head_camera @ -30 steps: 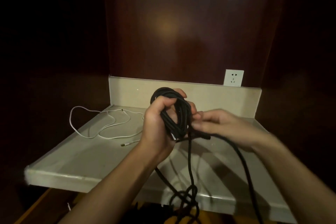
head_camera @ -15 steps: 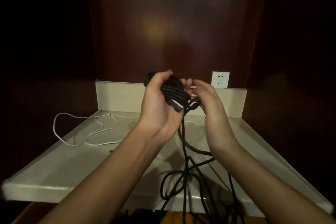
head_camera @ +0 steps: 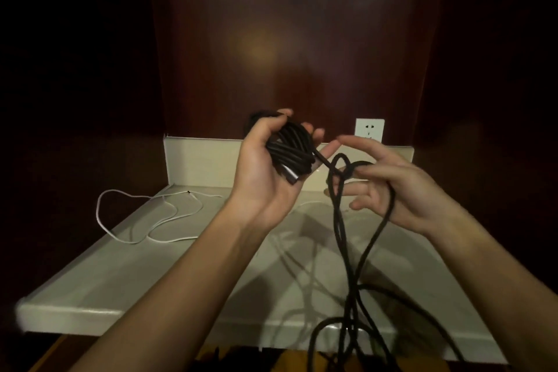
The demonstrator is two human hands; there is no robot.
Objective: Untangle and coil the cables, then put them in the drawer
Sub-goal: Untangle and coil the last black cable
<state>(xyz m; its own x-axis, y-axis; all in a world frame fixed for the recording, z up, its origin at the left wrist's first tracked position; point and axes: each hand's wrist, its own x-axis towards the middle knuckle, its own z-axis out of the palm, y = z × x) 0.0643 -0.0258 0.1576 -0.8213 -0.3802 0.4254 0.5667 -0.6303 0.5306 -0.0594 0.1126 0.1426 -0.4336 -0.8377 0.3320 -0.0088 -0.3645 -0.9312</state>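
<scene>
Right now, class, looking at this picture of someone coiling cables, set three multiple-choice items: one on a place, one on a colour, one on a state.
1. Where is the white cable?
A. lying on the pale shelf
B. in the right hand
C. plugged into the wall socket

2. What colour is the coil held by the left hand?
A. white
B. black
C. red

3. What state is the black cable in?
A. fully coiled
B. partly coiled, the rest hanging
C. lying flat, untouched

Answers: 1 A, it lies loose at the shelf's left; 2 B, the bundle is black; 3 B, a strand passes over the right hand and hangs below.
</scene>
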